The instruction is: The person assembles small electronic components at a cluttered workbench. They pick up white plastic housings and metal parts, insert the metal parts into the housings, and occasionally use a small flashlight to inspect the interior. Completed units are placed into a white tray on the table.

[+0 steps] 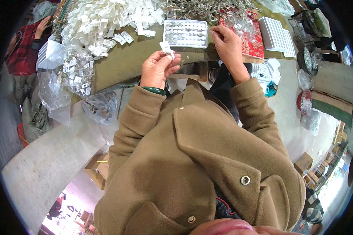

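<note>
My left hand (156, 69) pinches a small white plastic casing (165, 47) between thumb and fingers, just in front of a white tray (185, 46). Rows of round silver discs (186, 30), which look like button cells, fill much of that tray. Beyond its right edge hovers my right hand (229, 46), thumb and forefinger brought together. Whatever these fingertips may hold is too small to make out. Behind the tray lies a heap of small metallic parts (208, 8). A large pile of similar white casings (106, 21) spreads over the table's far left.
On the right, clear plastic bags lie on a red patterned cloth (252, 49), beside a stack of white trays (271, 35). A plastic bag of white casings (76, 72) sits at the table's left edge. Another person in a red plaid sleeve (22, 49) is at far left.
</note>
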Action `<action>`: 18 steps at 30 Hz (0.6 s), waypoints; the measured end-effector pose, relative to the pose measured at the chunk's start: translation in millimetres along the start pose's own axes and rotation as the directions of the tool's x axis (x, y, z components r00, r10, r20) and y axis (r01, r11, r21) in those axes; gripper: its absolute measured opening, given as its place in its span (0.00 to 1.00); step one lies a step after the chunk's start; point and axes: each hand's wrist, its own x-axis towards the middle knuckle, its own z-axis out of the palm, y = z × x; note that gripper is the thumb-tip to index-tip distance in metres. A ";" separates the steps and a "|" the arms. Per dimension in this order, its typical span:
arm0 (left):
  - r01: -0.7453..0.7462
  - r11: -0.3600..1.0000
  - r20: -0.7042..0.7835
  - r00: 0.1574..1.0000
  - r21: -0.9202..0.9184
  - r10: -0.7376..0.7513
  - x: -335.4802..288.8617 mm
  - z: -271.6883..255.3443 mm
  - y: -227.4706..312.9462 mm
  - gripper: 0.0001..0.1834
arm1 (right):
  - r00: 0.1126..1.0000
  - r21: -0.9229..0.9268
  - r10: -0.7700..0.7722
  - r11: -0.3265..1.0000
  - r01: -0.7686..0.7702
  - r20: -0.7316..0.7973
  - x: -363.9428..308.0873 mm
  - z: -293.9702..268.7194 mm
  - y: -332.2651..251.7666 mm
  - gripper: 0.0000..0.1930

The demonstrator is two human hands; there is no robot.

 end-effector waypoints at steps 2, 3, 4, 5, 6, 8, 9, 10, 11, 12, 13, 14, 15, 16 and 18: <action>0.024 0.999 0.018 1.000 0.038 -0.024 1.1 5.0 -5.1 0.10 | 0.996 -0.042 -0.093 0.995 0.093 -0.005 7.0 6.1 5.1 0.06; 0.034 0.998 0.027 0.999 0.058 -0.035 1.8 7.0 -7.0 0.10 | 0.994 -0.065 -0.112 0.992 0.112 0.002 9.1 8.8 6.7 0.06; 0.048 0.997 0.038 0.998 0.052 -0.050 2.3 8.7 -8.5 0.11 | 0.993 -0.069 -0.120 0.990 0.121 0.014 7.9 10.5 7.3 0.06; 0.059 0.997 0.043 0.997 0.053 -0.062 2.5 9.6 -9.3 0.11 | 0.991 -0.074 -0.133 0.988 0.134 0.020 7.5 12.3 7.6 0.06; 0.071 0.996 0.047 0.996 0.054 -0.073 2.3 10.5 -10.0 0.10 | 0.988 -0.075 -0.153 0.985 0.154 0.024 6.6 13.7 7.4 0.06; 0.096 0.995 0.051 0.994 0.039 -0.098 2.3 12.5 -11.2 0.11 | 0.986 -0.109 -0.159 0.980 0.164 0.049 5.3 15.3 6.6 0.05; 0.111 0.994 0.050 0.992 0.021 -0.112 2.3 13.3 -11.7 0.11 | 0.983 -0.136 -0.175 0.974 0.182 0.061 4.8 15.0 6.3 0.05; 0.120 0.993 0.056 0.991 -0.001 -0.120 2.4 14.0 -11.9 0.11 | 0.981 -0.164 -0.176 0.969 0.187 0.078 4.6 15.0 5.7 0.05; 0.134 0.991 0.044 0.990 -0.002 -0.134 2.7 14.8 -12.1 0.11 | 0.978 -0.188 -0.187 0.962 0.201 0.087 4.9 14.4 5.3 0.05; 0.142 0.990 0.039 0.989 -0.009 -0.142 3.4 15.4 -12.3 0.12 | 0.975 -0.200 -0.198 0.956 0.214 0.100 5.0 13.6 5.0 0.05; 0.150 0.989 0.034 0.988 -0.017 -0.150 4.3 15.9 -12.4 0.12 | 0.970 -0.207 -0.219 0.949 0.237 0.107 5.5 13.1 4.6 0.05; 0.147 0.989 0.032 0.989 -0.035 -0.146 5.0 16.4 -12.8 0.12 | 0.962 -0.209 -0.245 0.941 0.266 0.119 6.1 12.2 4.7 0.05; 0.144 0.988 0.031 0.989 -0.053 -0.143 5.7 16.7 -13.1 0.12 | 0.969 -0.179 -0.218 0.955 0.235 0.113 6.8 11.3 4.6 0.06; 0.144 0.987 0.028 0.989 -0.076 -0.143 6.4 16.9 -13.2 0.13 | 0.974 -0.143 -0.195 0.967 0.210 0.113 7.9 10.4 4.7 0.06; 0.127 0.989 0.030 0.992 -0.078 -0.125 7.3 17.2 -13.2 0.12 | 0.980 -0.050 -0.155 0.986 0.162 0.124 9.5 10.2 4.6 0.07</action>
